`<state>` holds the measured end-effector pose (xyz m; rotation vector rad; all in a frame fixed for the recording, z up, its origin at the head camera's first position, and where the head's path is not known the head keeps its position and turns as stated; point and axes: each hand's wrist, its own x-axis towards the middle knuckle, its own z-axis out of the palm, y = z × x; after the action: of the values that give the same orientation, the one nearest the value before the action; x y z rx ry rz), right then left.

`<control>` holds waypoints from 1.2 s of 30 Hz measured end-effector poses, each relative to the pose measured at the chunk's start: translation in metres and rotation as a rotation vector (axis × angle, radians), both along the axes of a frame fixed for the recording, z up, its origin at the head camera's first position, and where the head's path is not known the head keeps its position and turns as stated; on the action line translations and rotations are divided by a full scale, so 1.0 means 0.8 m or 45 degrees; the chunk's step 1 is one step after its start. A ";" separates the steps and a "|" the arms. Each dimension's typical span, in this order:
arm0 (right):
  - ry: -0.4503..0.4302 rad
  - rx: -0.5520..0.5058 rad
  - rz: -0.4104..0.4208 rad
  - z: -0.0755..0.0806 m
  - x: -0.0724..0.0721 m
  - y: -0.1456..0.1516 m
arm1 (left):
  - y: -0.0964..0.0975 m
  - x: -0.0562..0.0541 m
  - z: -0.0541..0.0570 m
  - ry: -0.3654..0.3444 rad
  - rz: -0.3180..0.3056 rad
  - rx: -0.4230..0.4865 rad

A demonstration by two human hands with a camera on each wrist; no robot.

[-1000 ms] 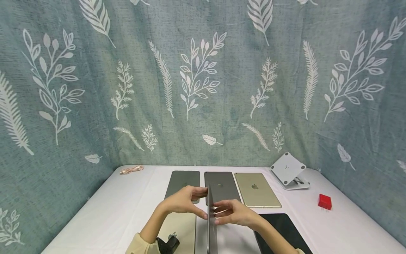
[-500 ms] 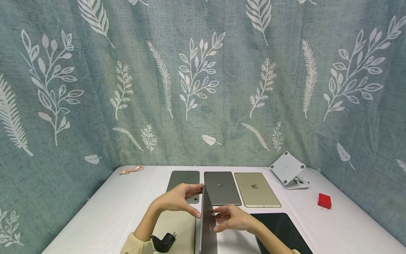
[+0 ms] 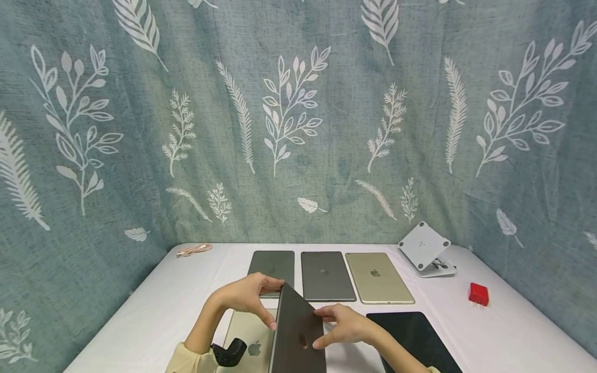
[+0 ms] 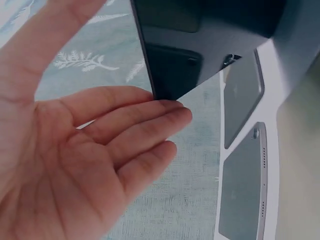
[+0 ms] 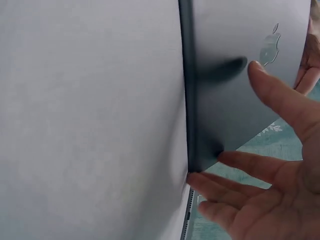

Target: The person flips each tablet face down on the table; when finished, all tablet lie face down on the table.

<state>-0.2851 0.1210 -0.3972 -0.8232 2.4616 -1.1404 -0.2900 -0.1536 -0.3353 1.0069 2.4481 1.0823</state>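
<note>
A dark grey tablet (image 3: 294, 336) with an apple logo on its back leans up on its right edge, raised toward the left. My left hand (image 3: 247, 299) holds its raised edge, fingers at the upper corner and thumb along the side. In the left wrist view the tablet's glossy dark face (image 4: 172, 70) shows, with the fingertips touching its corner. My right hand (image 3: 347, 326) is spread by the lower right corner. In the right wrist view its fingertips touch the edge near the white tabletop, and its thumb lies near the logo on the back.
Behind the hands lie a dark green tablet (image 3: 275, 261), a grey tablet (image 3: 328, 274) and a gold tablet (image 3: 379, 280). Another gold tablet (image 3: 240, 331) lies left, a black-faced tablet (image 3: 415, 336) right. Farther out are a metal stand (image 3: 422, 248), red charger (image 3: 478, 294) and cable (image 3: 193, 250).
The held tablet has tipped from nearly upright toward the left, so more of its back shows. My left hand has moved left and slightly down with its edge; my right hand stays near the lower edge.
</note>
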 end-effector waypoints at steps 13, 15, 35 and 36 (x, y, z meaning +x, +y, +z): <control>0.191 0.282 -0.029 0.016 -0.008 0.033 | 0.034 -0.005 -0.034 0.055 0.095 -0.082; 0.210 0.314 -0.038 0.018 -0.009 0.037 | 0.039 -0.005 -0.039 0.050 0.103 -0.081; 0.195 0.358 -0.003 0.020 -0.015 0.053 | 0.084 0.005 -0.069 0.090 0.218 -0.250; 0.194 0.350 0.007 0.019 -0.015 0.053 | 0.087 0.007 -0.067 0.101 0.229 -0.278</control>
<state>-0.2973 0.1631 -0.3820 -0.8589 2.6583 -0.7366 -0.2846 -0.0839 -0.3891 0.7887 2.6921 0.8157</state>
